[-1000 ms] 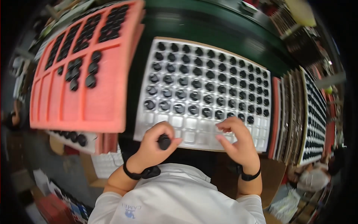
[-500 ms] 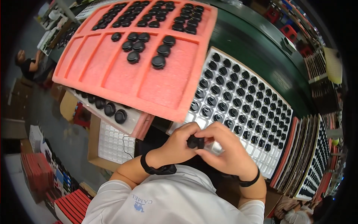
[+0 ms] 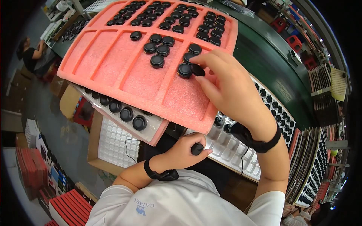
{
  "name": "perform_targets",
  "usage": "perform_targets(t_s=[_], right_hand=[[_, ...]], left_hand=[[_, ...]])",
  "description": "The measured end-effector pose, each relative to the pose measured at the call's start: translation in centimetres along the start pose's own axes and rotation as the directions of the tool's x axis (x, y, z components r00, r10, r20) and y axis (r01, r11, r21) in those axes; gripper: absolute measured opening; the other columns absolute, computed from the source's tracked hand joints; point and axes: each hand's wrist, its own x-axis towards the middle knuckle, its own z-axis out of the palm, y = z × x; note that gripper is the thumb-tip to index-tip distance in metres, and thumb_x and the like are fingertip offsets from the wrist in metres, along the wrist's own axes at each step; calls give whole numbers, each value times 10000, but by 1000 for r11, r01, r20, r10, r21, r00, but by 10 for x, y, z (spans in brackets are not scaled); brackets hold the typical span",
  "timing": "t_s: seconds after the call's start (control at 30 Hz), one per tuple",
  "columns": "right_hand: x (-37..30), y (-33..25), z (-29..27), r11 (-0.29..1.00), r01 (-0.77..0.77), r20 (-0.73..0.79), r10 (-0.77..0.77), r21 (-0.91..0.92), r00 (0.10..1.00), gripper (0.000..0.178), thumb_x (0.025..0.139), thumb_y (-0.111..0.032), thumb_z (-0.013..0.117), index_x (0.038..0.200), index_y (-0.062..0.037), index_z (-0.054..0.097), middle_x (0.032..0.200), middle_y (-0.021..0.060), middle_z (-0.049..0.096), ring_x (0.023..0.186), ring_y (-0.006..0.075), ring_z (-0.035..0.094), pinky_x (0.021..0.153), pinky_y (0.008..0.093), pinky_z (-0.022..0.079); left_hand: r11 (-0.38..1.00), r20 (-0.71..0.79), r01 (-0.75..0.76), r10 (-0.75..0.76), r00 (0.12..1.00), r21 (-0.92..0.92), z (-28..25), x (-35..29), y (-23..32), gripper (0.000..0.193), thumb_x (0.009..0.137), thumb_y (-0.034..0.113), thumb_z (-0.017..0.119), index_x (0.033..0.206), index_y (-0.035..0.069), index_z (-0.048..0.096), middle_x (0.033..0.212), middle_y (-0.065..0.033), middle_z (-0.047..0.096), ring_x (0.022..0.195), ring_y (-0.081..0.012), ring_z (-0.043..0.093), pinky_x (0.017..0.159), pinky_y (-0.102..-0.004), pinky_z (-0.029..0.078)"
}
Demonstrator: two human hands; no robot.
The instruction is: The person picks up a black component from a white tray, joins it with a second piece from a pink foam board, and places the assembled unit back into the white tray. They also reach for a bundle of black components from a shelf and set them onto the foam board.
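My right hand (image 3: 230, 84) reaches over the pink foam tray (image 3: 139, 81) and pinches a round black cap-like part (image 3: 197, 69) between thumb and fingers. That part is tilted, right beside another black round piece (image 3: 184, 70) lying in the nearest right compartment. Close to my body, my left hand (image 3: 184, 150) is closed around a short black cylindrical part (image 3: 197, 148), whose end shows between thumb and fingers. Several similar black pieces (image 3: 157, 61) lie in the tray's other compartments. My right forearm hides part of the white plastic tray (image 3: 241, 162), where black parts sit in moulded pockets.
Under the foam tray, another tray holds black round pieces (image 3: 139, 122). Left of me, a cardboard box (image 3: 94, 150) contains white moulded trays. Stacked trays (image 3: 307, 162) stand at the right. A green work surface (image 3: 260, 49) runs behind, and a person (image 3: 32, 56) sits far left.
My right hand has left my left hand and moved up and away to the foam tray, carrying a black cap-like part. My left hand stays low, holding a black cylindrical part.
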Motion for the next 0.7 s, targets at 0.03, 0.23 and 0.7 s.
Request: perform_targets(t_s=[0.03,0.23,0.7], right_hand=[[6,0,5,997,32,-2,-32,-66,999,291,745,2,614,1033,-23,587,863,89,544,773,228,547,713,309,459],[19,8,24,964,78,49,-68,-256,996,243,745,-17,632,986,-21,596,849,97,542,745,237,554,695,316,465],[-155,-27,-10,908,-217,41,217,358,975,296,692,30,660,982,0,608,917,109,587,836,248,569,714,321,463]], left_hand=[[1000,-9,1,-1,1000,-12,-2,-1,0,224,777,13,670,714,40,457,688,-35,490,613,-131,446,590,-261,383],[999,-8,14,-14,1000,-34,-4,-3,3,227,781,14,667,706,38,454,700,-45,506,633,-127,458,605,-260,389],[882,215,183,-95,972,-435,-6,4,18,390,792,153,707,1105,-18,549,905,-25,585,791,-92,533,715,-232,428]])
